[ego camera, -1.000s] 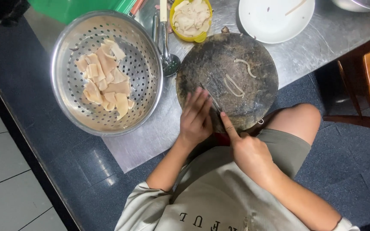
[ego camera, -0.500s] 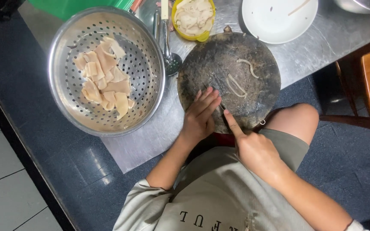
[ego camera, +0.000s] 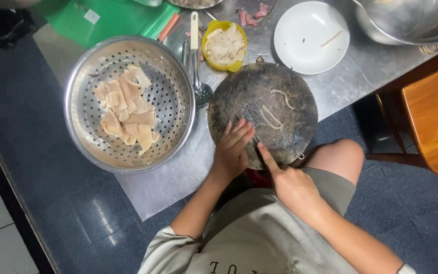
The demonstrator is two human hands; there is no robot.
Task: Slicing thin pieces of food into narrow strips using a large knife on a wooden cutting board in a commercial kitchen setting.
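Two bare hands are seen from above at the near edge of one round, dark chopping board (ego camera: 264,101) on a metal table (ego camera: 168,182). One left hand (ego camera: 231,149) is laid flat on the board, fingers together and pressed down on a piece that is hidden beneath them. One right hand (ego camera: 290,182) is closed around a knife handle, forefinger stretched along the top; the blade itself is mostly hidden between the hands. Two pale cut strips (ego camera: 275,109) are seen further out on the board, close together. To the left, one large metal colander (ego camera: 128,101) is filled with roughly a dozen pale flat slices (ego camera: 125,114). Beyond the board, one small yellow bowl (ego camera: 224,45) of similar slices is set, with one metal spoon (ego camera: 198,76) between it and the colander. One white plate (ego camera: 310,35) is placed far right, beside one large steel bowl (ego camera: 406,20).
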